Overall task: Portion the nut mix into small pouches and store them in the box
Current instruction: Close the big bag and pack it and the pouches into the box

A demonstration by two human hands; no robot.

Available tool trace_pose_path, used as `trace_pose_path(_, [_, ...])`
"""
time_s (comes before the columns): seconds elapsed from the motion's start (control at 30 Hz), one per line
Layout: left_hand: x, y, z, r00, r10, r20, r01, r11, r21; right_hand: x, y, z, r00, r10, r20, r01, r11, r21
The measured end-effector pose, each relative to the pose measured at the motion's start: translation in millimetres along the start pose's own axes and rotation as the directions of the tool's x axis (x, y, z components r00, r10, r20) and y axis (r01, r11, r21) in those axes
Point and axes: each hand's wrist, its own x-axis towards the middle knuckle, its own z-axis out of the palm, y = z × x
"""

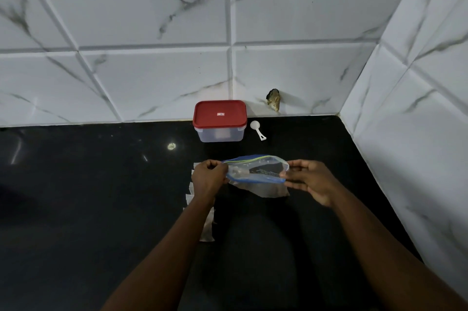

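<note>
A clear zip bag (258,171) with a blue zip strip, nut mix inside it, is held just above the black counter with its mouth spread wide. My left hand (209,179) pinches the left end of its rim. At the right end my right hand (310,180) grips the rim with thumb and fingers. A clear plastic box (219,121) with its red lid on stands at the back by the wall. Beside it on the right lies a white scoop (257,129). Several small pouches (206,219) lie in a row under my left forearm, partly hidden.
The black counter (101,196) runs left and toward me. White marble-look tiled walls close the back and the right side. A damaged hole (274,100) shows in the back wall near the scoop.
</note>
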Motion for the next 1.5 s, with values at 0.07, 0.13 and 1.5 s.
trace_pose_path(0.07, [-1, 1, 0, 1.000, 0.004, -0.012, -0.004, 1.000, -0.007, 0, 1, -3, 1.000, 0.023, -0.017, -0.023, 1.000, 0.002])
trace_pose_path(0.13, [-2, 2, 0, 1.000, 0.025, -0.013, -0.024, 1.000, 0.016, 3, 3, -3, 0.992, 0.040, -0.123, -0.044, 0.998, -0.032])
trace_pose_path(1.5, [9, 3, 2, 0.980, 0.039, 0.195, -0.149, 0.794, 0.589, 9, 2, 7, 0.919, -0.282, -0.276, -0.098, 0.513, -0.853])
